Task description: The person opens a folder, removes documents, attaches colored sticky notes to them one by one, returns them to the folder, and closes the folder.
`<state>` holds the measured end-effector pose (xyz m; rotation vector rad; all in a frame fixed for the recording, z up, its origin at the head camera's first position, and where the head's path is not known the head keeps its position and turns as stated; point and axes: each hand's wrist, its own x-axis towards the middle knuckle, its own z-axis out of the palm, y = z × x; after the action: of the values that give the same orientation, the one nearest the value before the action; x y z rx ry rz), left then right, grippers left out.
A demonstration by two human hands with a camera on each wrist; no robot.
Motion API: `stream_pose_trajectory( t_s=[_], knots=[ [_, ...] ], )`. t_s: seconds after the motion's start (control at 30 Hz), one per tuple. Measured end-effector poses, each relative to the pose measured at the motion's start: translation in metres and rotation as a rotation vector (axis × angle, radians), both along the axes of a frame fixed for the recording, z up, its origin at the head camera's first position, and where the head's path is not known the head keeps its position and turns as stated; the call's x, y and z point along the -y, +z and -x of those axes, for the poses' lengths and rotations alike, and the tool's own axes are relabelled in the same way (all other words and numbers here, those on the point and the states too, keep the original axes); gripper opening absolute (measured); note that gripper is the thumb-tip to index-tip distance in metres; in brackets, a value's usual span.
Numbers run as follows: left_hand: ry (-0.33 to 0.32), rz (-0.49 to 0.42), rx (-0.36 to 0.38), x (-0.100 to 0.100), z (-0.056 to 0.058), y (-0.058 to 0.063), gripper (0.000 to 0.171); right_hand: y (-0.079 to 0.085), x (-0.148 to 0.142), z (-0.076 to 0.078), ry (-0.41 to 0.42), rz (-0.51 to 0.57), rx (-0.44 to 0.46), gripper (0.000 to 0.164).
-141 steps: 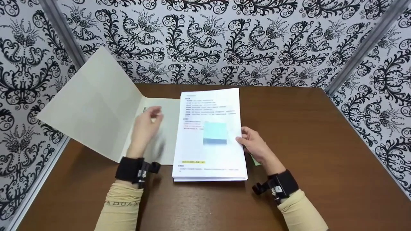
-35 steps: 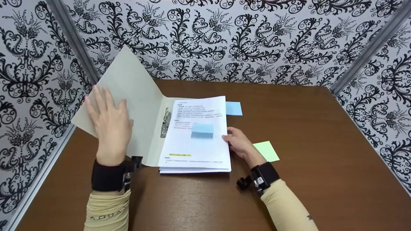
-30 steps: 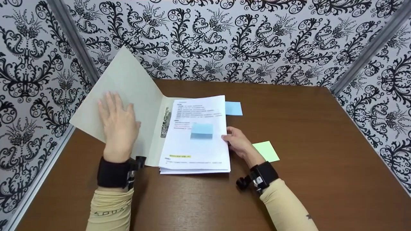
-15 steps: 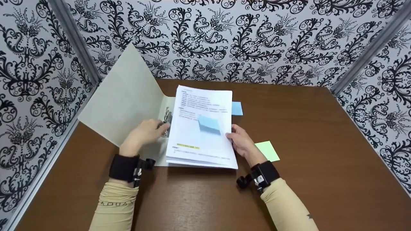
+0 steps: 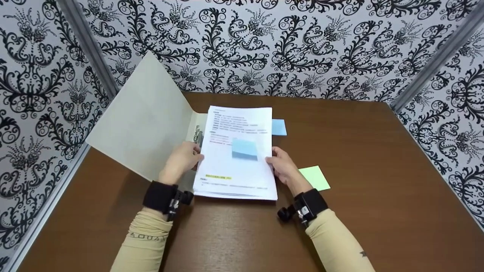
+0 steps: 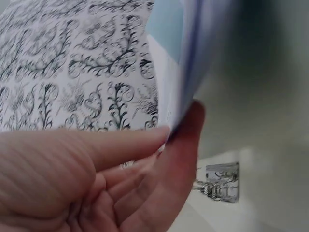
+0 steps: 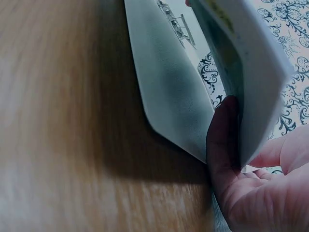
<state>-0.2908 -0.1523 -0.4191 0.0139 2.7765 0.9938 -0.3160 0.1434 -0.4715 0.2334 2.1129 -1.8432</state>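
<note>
Both hands hold a stack of printed sheets [image 5: 238, 166] over the open pale file folder [image 5: 143, 117]. My left hand [image 5: 182, 158] pinches its left edge; in the left wrist view the thumb [image 6: 130, 142] lies on one side and a finger on the other. My right hand [image 5: 285, 166] grips the right edge, fingers beneath. A blue sticky note [image 5: 244, 148] and a yellow-highlighted line show on the top sheet. In the right wrist view the stack [image 7: 265, 72] stands above the folder's lower board [image 7: 174, 92]. The folder's metal clip [image 6: 222, 182] shows beside the left fingers.
A blue paper square [image 5: 279, 127] sticks out from behind the stack's right edge. Just right of my right hand lies a light green square [image 5: 314, 177] on the brown table [image 5: 378, 181]. The folder's cover leans up at the left, near the patterned wall [image 5: 249, 49].
The left hand has left the folder's cover and come right, past the clip, to the stack's left edge. The stack was lifted, shifted slightly right and tilted, then levelled; the right hand has kept its grip.
</note>
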Motion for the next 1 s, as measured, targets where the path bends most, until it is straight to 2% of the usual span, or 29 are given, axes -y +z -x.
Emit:
stream_pose_trajectory(
  t_s=[0.1, 0.23, 0.33, 0.5, 0.77, 1.0],
  knots=[
    [0.072, -0.011, -0.02, -0.005, 0.0, -0.005, 0.024, 0.001, 0.0, -0.001, 0.005, -0.011, 0.0, 0.038],
    [0.116, -0.034, -0.048, -0.009, -0.001, -0.012, 0.026, 0.003, 0.001, -0.003, 0.014, -0.022, 0.006, 0.037],
    [0.125, -0.023, -0.051, -0.009, -0.002, -0.014, 0.026, 0.004, 0.002, -0.004, 0.021, -0.028, 0.0, 0.036],
    [0.128, 0.049, -0.073, -0.005, -0.003, -0.014, 0.024, 0.006, 0.006, -0.004, 0.028, -0.056, -0.018, 0.033],
    [0.128, 0.098, -0.162, 0.002, -0.003, -0.016, 0.012, 0.006, 0.013, -0.001, 0.052, -0.059, -0.003, 0.036],
    [0.138, 0.143, -0.17, 0.004, -0.001, -0.019, 0.02, 0.007, 0.017, -0.002, 0.064, -0.068, -0.036, 0.035]
  ],
)
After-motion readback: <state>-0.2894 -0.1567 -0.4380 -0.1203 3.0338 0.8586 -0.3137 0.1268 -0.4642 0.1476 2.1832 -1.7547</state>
